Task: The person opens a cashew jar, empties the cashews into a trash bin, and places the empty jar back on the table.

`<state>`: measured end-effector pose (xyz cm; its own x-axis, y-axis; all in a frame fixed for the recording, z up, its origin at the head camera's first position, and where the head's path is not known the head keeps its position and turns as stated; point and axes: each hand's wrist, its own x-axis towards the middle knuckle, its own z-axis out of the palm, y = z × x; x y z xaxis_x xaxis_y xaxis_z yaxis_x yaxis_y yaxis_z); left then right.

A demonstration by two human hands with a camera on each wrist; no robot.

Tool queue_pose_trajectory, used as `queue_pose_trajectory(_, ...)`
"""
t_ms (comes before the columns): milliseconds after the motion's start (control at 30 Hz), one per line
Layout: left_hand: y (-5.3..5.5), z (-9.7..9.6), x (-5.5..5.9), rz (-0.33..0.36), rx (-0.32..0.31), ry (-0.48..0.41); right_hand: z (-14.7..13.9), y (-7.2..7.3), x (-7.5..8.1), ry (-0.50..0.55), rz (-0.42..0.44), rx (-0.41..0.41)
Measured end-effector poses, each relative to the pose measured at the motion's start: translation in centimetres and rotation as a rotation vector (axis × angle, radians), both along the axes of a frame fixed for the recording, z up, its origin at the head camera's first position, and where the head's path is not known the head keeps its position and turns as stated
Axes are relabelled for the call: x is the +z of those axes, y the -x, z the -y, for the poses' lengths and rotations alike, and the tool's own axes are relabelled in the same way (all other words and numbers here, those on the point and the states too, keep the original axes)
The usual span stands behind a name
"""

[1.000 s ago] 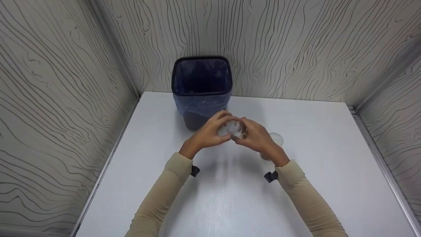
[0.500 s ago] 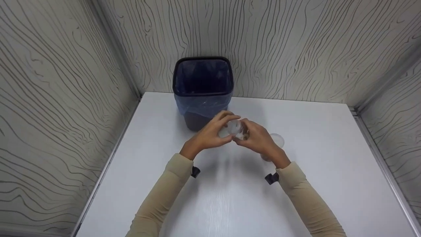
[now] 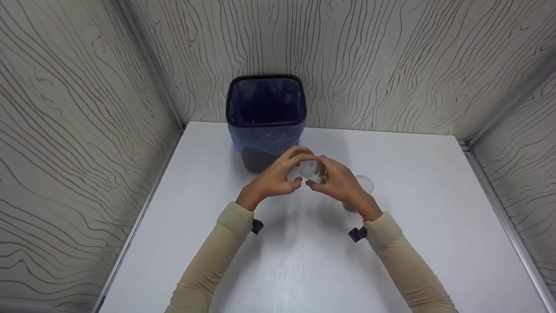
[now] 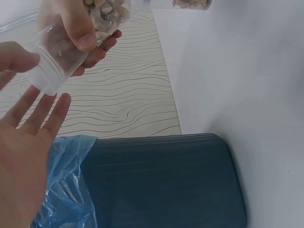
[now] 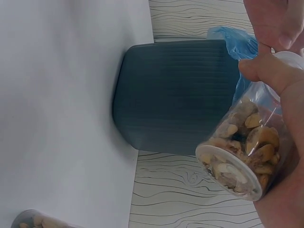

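My right hand (image 3: 341, 180) grips a clear plastic jar (image 5: 249, 142) tilted in the air, its base toward the right wrist camera. Tan and brown pieces, perhaps nuts or dried mushrooms, lie in its lower part. At the jar's other end is a translucent, ridged cap or neck (image 4: 47, 73); which one I cannot tell. My left hand (image 3: 278, 174) surrounds that end with fingers fairly straight and spread, the thumb drawn back from it in the head view. A second clear jar (image 3: 365, 184) with similar pieces stands on the table, partly behind my right forearm.
A dark waste bin (image 3: 256, 160) with a blue bag (image 3: 267, 134) and black rim stands just beyond my hands, at the back wall (image 3: 369, 65). The white table (image 3: 412, 195) runs between wood-grain patterned side walls.
The left thumb has moved slightly away from the jar's end and from the right thumb. Both arms and the second jar stay practically where they were.
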<state>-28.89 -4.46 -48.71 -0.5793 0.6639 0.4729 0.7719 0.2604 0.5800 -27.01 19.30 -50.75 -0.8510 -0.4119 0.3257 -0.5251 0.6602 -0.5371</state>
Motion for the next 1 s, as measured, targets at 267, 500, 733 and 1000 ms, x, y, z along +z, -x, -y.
queue_pose_trajectory(267, 0.23, 0.07, 0.03, -0.028, -0.001, -0.011, 0.07, 0.26, 0.02, -0.002, -0.013, 0.003)
queue_pose_trajectory(500, -0.06, 0.17, -0.08, -0.004, 0.031, 0.008, 0.10, 0.16, -0.04, -0.013, -0.023, 0.003)
queue_pose_trajectory(733, -0.09, 0.19, -0.23, 0.022, 0.074, 0.012, 0.19, 0.13, -0.12, -0.010, -0.035, 0.015)
queue_pose_trajectory(1000, 0.05, 0.08, -0.34, 0.058, 0.113, 0.000, 0.15, 0.07, -0.07, -0.012, -0.015, 0.004)
